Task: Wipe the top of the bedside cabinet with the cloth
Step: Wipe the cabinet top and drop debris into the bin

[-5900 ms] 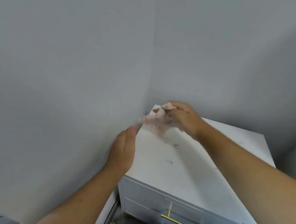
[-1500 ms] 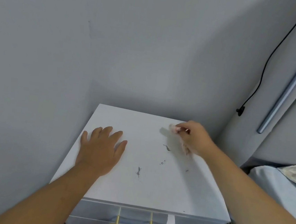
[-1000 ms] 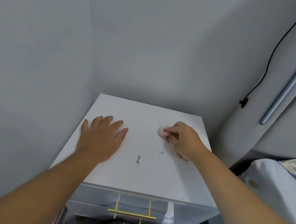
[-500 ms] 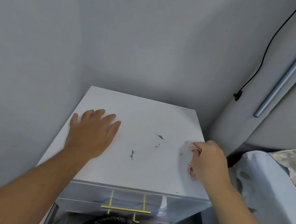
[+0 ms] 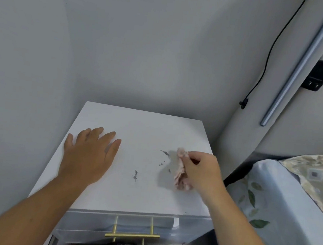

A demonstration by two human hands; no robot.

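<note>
Head view: your right hand (image 5: 201, 172) is clamped on the pink cloth (image 5: 180, 171), pressing it to the cabinet (image 5: 135, 197) top near its right edge, just beside dark specks (image 5: 135, 175). Your left hand (image 5: 90, 155) lies flat, fingers spread, on the top's left side.

A bedroom at home: a white bedside cabinet (image 5: 130, 190) stands in the wall corner, with a bed (image 5: 279, 202) at three o'clock.

A black cable (image 5: 269, 53) hangs down the grey wall (image 5: 143, 51) beside a metal rail (image 5: 291, 75), above a patterned bed (image 5: 297, 194).
</note>
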